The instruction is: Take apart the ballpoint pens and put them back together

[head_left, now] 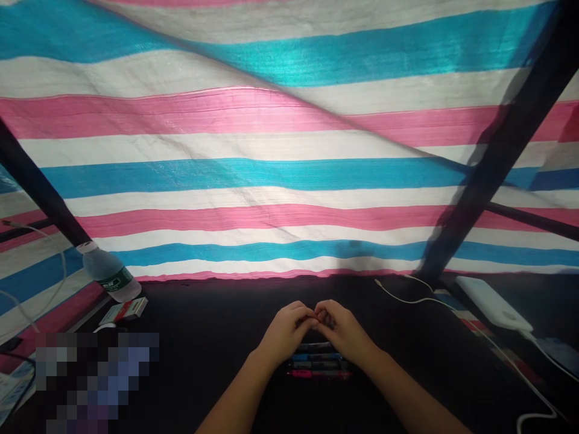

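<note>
My left hand (286,331) and my right hand (344,331) meet fingertip to fingertip low in the middle of the view, over a black table (203,337). Both hands have their fingers curled and pinched together; whatever they pinch is too small and dark to name. Directly under the hands lies a row of pens (319,361) side by side, with black, blue and pink barrels. The hands hover just above the pens; I cannot tell whether they touch them.
A striped pink, blue and white tarp (280,157) hangs behind the table, with dark poles (497,150) crossing it. A plastic bottle (108,272) and a small red-and-white box (124,310) lie at left. A white power bank (493,301) with cables lies at right.
</note>
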Action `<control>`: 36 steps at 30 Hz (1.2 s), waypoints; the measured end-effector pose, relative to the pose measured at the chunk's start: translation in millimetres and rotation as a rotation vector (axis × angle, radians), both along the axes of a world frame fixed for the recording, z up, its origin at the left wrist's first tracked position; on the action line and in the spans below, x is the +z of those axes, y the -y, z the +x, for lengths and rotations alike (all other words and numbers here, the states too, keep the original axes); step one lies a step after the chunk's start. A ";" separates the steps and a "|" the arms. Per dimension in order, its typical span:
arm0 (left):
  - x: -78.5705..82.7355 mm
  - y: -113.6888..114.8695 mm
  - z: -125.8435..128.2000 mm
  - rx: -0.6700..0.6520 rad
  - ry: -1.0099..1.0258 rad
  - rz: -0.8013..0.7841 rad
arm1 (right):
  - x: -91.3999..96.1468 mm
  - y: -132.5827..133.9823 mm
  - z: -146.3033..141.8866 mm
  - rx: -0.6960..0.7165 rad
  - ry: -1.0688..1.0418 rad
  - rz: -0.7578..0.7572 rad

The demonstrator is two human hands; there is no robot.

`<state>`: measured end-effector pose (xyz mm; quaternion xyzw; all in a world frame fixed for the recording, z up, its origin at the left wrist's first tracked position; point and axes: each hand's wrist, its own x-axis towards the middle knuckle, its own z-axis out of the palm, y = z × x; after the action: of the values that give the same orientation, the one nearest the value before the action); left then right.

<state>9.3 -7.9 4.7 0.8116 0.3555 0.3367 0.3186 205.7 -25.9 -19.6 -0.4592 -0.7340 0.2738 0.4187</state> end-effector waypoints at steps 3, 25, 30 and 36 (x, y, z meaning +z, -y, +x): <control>-0.4 -1.1 0.3 0.017 0.016 -0.046 | 1.7 1.9 -3.1 0.019 -0.042 -0.026; 0.6 -12.6 -4.7 0.210 0.257 -0.020 | 0.7 -4.1 -0.9 -0.028 -0.321 -0.132; 2.8 -10.1 -4.7 0.201 0.232 0.013 | 10.7 -2.6 1.2 0.003 -0.192 -0.034; 3.2 -10.9 -5.5 0.200 0.227 0.041 | -6.1 -9.1 1.2 -0.101 -0.343 -0.122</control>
<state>3.8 3.0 7.9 0.7352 0.3892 0.4635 0.3051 206.9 -16.8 -25.7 -0.4664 -0.6101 0.3707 0.5223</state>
